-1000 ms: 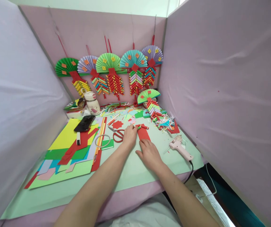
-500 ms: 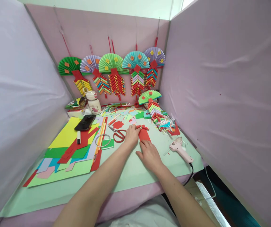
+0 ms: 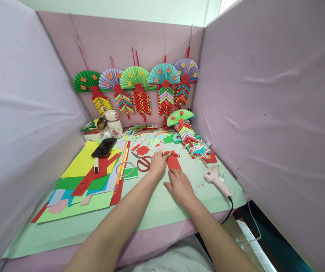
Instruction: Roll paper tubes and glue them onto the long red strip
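My left hand (image 3: pixel 158 165) is at the top of a red paper strip (image 3: pixel 174 163), its fingers closed on a small green paper roll (image 3: pixel 168 154). Just right of those fingertips lies a red paper roll (image 3: pixel 175 154) with a yellowish end. Flat and open, my right hand (image 3: pixel 181 186) rests with its fingertips on the strip's lower end. Red-handled scissors (image 3: pixel 143 164) lie beside my left hand, partly hidden by it. A red star-shaped paper piece (image 3: pixel 143 150) is beyond the scissors.
Coloured paper sheets (image 3: pixel 74 206), a black phone (image 3: pixel 104 147) and a metal ring (image 3: pixel 124 169) lie left. A corded glue gun (image 3: pixel 217 180) is at right, near a pile of paper scraps (image 3: pixel 200 149). Several paper fan hangings (image 3: pixel 135 78) hang on the back wall by a jar (image 3: pixel 114 124).
The view has shifted slightly, moving everything a little right and down. A green roll now shows at my left fingertips. My right hand stays on the red strip.
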`<state>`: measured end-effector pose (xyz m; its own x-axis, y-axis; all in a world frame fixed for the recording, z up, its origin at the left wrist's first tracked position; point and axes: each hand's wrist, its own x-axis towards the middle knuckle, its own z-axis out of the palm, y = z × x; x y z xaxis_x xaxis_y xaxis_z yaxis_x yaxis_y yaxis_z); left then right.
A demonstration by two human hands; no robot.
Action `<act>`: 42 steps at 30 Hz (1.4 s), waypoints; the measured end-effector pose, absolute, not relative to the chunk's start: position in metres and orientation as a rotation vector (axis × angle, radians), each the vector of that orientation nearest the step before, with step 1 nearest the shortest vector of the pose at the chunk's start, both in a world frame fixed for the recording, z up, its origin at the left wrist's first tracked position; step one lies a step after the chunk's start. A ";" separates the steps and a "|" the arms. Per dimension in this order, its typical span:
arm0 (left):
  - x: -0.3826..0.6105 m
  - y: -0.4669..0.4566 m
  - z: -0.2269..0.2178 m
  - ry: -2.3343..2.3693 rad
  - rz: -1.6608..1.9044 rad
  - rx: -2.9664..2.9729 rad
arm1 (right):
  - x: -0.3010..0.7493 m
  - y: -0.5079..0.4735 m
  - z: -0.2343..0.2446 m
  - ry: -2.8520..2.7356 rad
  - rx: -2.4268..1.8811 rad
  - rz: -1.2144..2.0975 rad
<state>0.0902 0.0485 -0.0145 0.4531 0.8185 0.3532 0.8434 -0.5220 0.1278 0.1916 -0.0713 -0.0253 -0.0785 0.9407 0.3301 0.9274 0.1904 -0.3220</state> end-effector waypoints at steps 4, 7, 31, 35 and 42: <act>0.086 0.048 -0.009 -1.498 -0.729 -2.581 | 0.192 -0.072 -0.024 -2.022 -1.745 0.041; 0.078 0.042 -0.002 -1.495 -0.787 -2.561 | 0.192 -0.072 -0.023 -2.020 -1.745 0.039; 0.066 -0.022 -0.008 -1.165 -0.452 -2.954 | 0.201 0.021 0.014 -1.970 -1.947 0.006; 0.067 -0.021 -0.011 -1.163 -0.478 -2.954 | 0.201 0.025 0.002 -1.976 -1.953 0.020; 0.066 -0.022 -0.013 -1.176 -0.451 -2.963 | 0.201 0.025 -0.005 -1.966 -1.922 -0.003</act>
